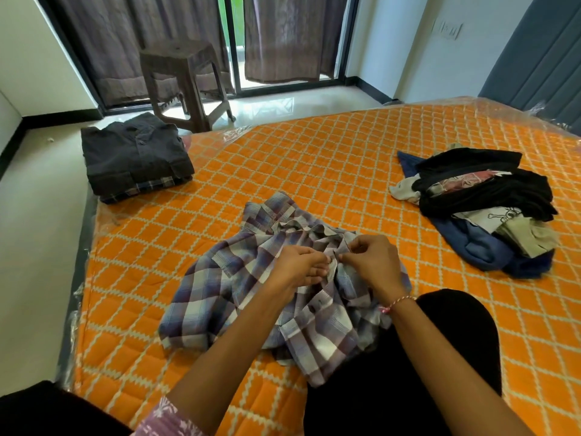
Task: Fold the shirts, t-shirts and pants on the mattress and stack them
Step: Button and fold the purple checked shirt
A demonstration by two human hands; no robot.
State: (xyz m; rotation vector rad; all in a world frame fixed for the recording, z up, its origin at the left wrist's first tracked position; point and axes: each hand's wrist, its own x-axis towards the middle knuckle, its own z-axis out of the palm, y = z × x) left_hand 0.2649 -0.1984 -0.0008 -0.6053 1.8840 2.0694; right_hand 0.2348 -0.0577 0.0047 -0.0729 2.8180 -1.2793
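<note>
A crumpled blue, purple and white plaid shirt (226, 278) lies on the orange quilted mattress (314, 158) in front of me. My left hand (298, 269) pinches the shirt's front edge near a button. My right hand (374, 262) pinches the facing edge, fingertips almost touching the left ones. A neat stack of folded shirts (135, 155), dark on top with plaid beneath, sits at the mattress's far left corner. A loose heap of unfolded clothes (484, 202), black, navy, white and beige, lies at the right.
My knee in black trousers (408, 357) rests on the mattress just under the shirt. A brown plastic stool (185, 80) stands on the tiled floor beyond the mattress, before curtained glass doors (283, 36). The mattress's left edge drops to the floor.
</note>
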